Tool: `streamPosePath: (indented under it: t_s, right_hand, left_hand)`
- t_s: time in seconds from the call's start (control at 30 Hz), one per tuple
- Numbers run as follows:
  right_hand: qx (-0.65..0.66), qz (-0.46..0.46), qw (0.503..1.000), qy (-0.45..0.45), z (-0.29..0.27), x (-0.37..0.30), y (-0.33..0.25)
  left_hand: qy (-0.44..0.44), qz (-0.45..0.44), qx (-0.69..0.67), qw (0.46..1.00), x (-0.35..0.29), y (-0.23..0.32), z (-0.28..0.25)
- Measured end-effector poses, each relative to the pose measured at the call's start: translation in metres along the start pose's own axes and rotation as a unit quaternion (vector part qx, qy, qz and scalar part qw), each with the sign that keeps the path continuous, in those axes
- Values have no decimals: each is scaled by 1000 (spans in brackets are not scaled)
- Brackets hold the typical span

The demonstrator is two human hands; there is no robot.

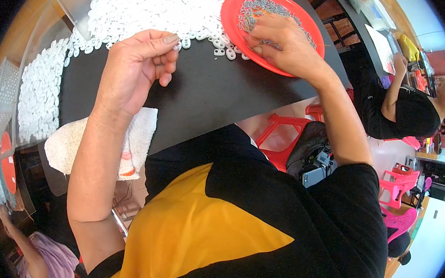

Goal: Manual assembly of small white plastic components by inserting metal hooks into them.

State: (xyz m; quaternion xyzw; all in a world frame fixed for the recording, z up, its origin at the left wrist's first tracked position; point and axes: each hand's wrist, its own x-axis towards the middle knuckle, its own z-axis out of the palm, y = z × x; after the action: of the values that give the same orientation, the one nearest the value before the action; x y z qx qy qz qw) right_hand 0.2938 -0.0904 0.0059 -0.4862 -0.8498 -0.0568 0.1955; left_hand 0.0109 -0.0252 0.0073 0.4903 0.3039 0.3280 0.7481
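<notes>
My left hand [139,64] is raised over the dark table, thumb and forefinger pinched together and the other fingers curled. What lies in the pinch is too small to make out. Beyond it spreads a big heap of small white plastic pieces [154,8] with two holes each. At the right, my right hand [287,45] reaches into a round red plate [234,27]. Its fingers are bent close together among many small grey screws [267,7]; whether a screw is between the fingertips is hidden.
A second pile of white pieces [40,91] lies at the left, by a clear plastic panel. A white towel [142,132] rests at the table's near edge [197,121]. Red stools [280,133] stand beyond it. Another person [418,110] sits at a table on the right.
</notes>
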Motion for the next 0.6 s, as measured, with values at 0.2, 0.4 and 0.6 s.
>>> streamPosePath:
  t_s: [0.2, 0.4, 0.6]
  right_hand:
    - [13, 6, 1000, -4, -7, -4, -6]
    - [21, 26, 999, 11, -8, -5, -18]
    - [24, 53, 997, 44, -2, -11, -26]
  left_hand:
    - [0, 5, 11, 1000, 0, 0, 1]
    - [1, 5, 11, 1000, 0, 0, 0]
    - [6, 0, 6, 1000, 0, 0, 0]
